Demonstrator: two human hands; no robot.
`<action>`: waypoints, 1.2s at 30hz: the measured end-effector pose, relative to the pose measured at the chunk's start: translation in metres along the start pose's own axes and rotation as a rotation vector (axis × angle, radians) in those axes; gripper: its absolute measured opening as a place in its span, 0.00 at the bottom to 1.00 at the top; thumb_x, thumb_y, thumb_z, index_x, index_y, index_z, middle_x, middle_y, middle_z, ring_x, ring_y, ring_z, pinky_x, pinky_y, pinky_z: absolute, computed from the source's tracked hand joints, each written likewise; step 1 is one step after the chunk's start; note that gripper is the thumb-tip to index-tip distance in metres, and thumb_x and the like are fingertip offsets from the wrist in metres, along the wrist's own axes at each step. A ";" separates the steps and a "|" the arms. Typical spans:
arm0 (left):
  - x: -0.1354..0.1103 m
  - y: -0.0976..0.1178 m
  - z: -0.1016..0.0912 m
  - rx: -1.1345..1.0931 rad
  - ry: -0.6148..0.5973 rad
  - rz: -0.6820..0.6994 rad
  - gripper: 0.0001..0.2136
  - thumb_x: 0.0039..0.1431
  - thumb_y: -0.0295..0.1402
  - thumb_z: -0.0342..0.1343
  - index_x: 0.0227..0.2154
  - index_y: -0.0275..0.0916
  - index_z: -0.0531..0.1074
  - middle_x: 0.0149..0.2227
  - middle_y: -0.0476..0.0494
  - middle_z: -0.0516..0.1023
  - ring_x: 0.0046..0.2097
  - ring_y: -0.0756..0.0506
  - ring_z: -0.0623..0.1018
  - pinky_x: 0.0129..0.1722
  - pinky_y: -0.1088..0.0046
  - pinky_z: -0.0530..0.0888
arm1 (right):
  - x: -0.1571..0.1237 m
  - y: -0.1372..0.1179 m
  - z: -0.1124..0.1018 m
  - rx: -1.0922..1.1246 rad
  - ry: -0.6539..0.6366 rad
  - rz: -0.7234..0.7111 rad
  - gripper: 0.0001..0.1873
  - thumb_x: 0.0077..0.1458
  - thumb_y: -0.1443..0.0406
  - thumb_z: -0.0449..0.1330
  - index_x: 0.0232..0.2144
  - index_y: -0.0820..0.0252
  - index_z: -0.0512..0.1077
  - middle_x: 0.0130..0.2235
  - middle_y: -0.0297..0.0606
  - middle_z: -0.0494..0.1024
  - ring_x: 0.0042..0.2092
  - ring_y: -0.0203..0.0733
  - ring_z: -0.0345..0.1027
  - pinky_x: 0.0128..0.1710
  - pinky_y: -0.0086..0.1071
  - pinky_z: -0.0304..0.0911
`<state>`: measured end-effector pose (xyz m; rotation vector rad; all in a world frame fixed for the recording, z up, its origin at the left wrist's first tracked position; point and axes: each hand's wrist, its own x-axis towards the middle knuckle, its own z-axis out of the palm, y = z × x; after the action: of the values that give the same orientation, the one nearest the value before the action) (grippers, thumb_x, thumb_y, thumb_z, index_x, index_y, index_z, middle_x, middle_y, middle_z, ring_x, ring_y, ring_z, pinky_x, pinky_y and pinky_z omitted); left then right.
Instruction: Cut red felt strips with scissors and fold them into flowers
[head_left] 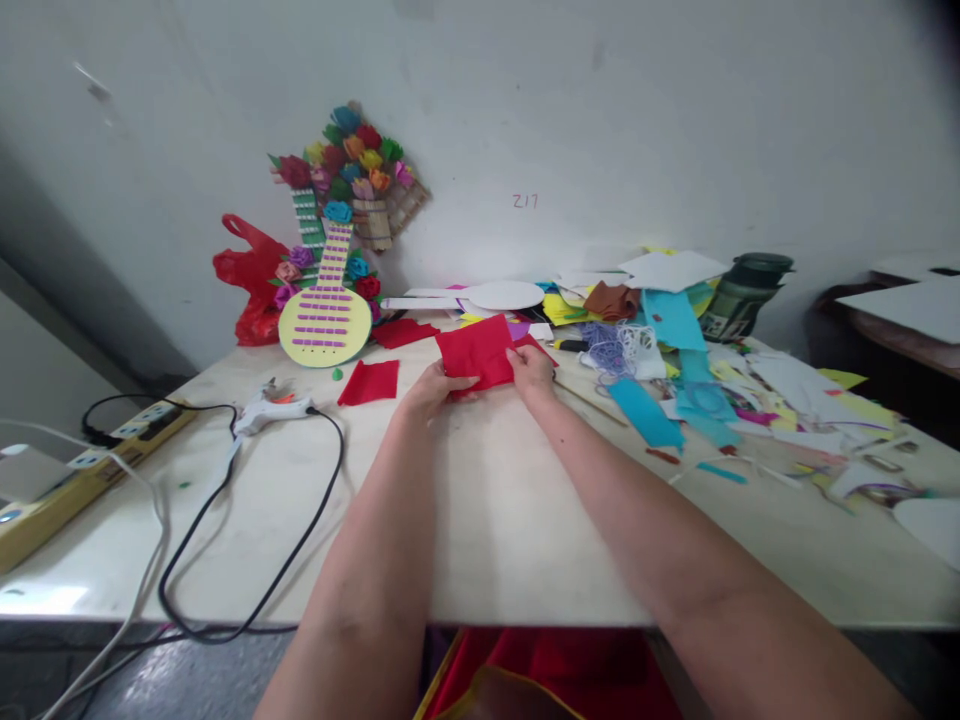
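Observation:
My left hand (433, 385) and my right hand (531, 370) both pinch a sheet of red felt (478, 352), held just above the pale table (510, 520) between them. The left fingers close on its lower left edge, the right fingers on its right edge. A smaller red felt square (370, 382) lies flat to the left of my left hand. Another red scrap (405, 332) lies behind it.
A white glue gun (264, 410) with a black cord (247, 540) lies at left, beside a yellow power strip (82, 470). A yellow paper guitar (326, 315) and paper flowers (352, 160) lean on the wall. Coloured paper scraps (675, 350) and a dark green jar (746, 295) crowd the right.

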<state>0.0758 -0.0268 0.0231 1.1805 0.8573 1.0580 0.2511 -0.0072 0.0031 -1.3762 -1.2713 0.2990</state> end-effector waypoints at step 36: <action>0.003 -0.002 -0.004 -0.061 0.117 0.027 0.17 0.32 0.30 0.67 0.30 0.32 0.74 0.29 0.40 0.78 0.34 0.43 0.77 0.37 0.69 0.75 | -0.006 -0.010 -0.001 0.588 -0.187 0.366 0.10 0.34 0.63 0.63 0.21 0.62 0.69 0.18 0.30 0.71 0.21 0.34 0.63 0.19 0.28 0.60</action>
<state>0.0732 -0.0227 0.0202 1.0904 0.8954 1.1769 0.2445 -0.0152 0.0087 -1.0708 -0.9591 0.9908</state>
